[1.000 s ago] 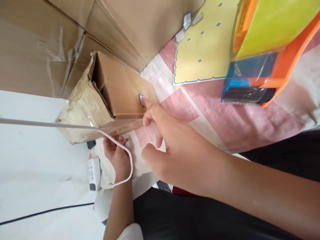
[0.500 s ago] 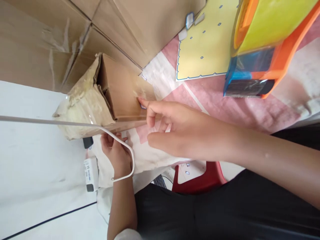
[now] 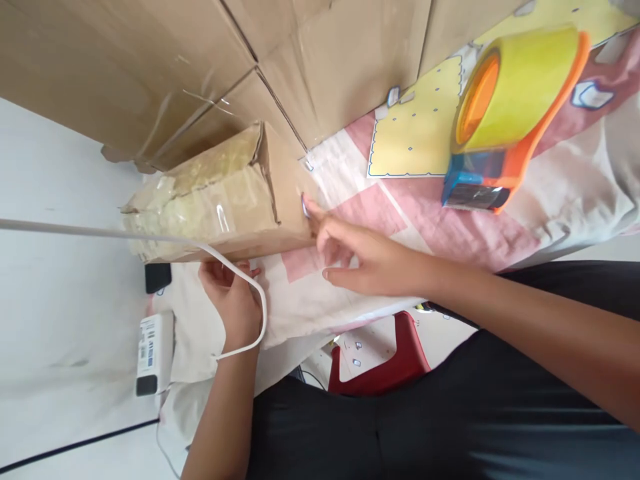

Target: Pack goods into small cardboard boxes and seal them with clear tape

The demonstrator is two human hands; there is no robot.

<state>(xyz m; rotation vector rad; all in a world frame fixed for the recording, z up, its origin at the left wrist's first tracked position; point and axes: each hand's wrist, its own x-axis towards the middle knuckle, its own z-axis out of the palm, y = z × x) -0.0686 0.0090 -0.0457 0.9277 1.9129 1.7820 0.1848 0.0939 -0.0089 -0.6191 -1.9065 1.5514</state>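
Note:
A tan cardboard box (image 3: pixel 215 203) covered in clear tape lies on the cloth, against a stack of larger cartons. My left hand (image 3: pixel 233 300) is at its near lower edge, fingers curled against the box and partly hidden beneath it. A thin white bent rod or cable (image 3: pixel 225 257) crosses in front of that hand. My right hand (image 3: pixel 367 257) reaches in from the right. Its index finger stretches out to touch the box's right end, the thumb stands apart, and the other fingers are bent with nothing seen in them.
Large taped cartons (image 3: pixel 350 60) rise behind. To the right stands an orange tape dispenser (image 3: pixel 530 147) with a yellow roll (image 3: pixel 535 87), beside a yellow sheet (image 3: pixel 415 133). A pink and white cloth (image 3: pixel 430 220) covers the surface. A white device (image 3: pixel 155 350) and red stool (image 3: pixel 385 377) are nearer.
The view has shifted. The gap along the box's top flap looks narrower, and more of its taped face shows. My right index finger stays on the box's end, my left hand at its lower edge.

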